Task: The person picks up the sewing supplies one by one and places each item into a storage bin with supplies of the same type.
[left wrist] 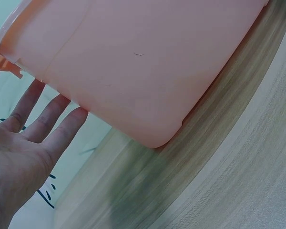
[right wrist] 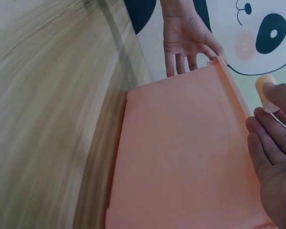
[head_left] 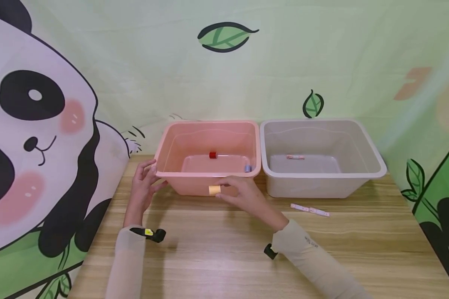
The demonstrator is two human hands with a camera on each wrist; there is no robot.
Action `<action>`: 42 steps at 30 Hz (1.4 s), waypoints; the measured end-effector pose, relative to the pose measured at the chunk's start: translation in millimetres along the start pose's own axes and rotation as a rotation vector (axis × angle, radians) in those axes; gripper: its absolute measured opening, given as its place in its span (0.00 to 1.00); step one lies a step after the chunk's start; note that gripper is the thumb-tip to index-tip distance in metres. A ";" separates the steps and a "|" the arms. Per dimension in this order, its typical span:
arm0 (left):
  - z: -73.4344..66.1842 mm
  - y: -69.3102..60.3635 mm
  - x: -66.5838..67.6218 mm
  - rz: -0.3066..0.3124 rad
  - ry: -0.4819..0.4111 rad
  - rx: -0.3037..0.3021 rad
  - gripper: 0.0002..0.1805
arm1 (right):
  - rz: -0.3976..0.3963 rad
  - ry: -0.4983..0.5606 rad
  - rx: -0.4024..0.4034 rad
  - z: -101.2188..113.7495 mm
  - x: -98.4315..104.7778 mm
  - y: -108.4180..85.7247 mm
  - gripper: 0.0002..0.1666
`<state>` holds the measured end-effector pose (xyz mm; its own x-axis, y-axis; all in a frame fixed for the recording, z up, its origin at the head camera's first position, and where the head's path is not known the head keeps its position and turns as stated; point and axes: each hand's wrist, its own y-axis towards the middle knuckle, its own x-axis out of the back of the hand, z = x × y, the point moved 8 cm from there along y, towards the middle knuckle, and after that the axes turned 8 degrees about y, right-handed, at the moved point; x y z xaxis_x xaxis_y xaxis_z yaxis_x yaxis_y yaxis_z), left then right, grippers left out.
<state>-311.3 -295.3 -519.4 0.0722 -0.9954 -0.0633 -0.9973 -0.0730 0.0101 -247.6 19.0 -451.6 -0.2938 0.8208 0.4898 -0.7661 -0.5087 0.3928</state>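
My right hand (head_left: 243, 195) pinches a small orange spool (head_left: 214, 190) between thumb and fingers, just outside the front rim of the pink bin (head_left: 209, 175). The right wrist view shows the spool (right wrist: 265, 93) upright above rim level, its lower end paler. At the bin's left front corner, my left hand (head_left: 144, 185) touches the rim and side wall with extended fingers (left wrist: 62, 129). Inside the pink bin lie a red spool (head_left: 213, 155) with a white end and a bluish spool (head_left: 248, 168) near the right wall.
Right beside the pink bin stands a grey bin (head_left: 321, 176) holding a thin pink-and-white stick (head_left: 295, 157). Similar pink-and-white sticks (head_left: 309, 209) lie end to end on the wooden table (head_left: 217, 249) before it. Behind the bins hangs a panda-printed backdrop (head_left: 153, 74).
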 end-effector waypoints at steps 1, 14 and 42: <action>0.1 -0.2 0.3 -0.002 0.001 -0.002 0.17 | 0.003 0.005 0.002 0.9 0.9 0.5 0.20; 1.3 -0.6 2.4 -0.011 0.002 -0.009 0.19 | -0.014 -0.027 -0.031 15.7 17.8 6.7 0.18; 0.7 0.6 1.3 0.002 0.014 0.003 0.21 | -0.088 -0.022 -0.025 31.6 48.4 16.7 0.15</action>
<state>-311.7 -296.6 -520.2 0.0704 -0.9963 -0.0494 -0.9975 -0.0709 0.0076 -256.5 42.0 -396.8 -0.2123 0.8560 0.4714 -0.8026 -0.4279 0.4155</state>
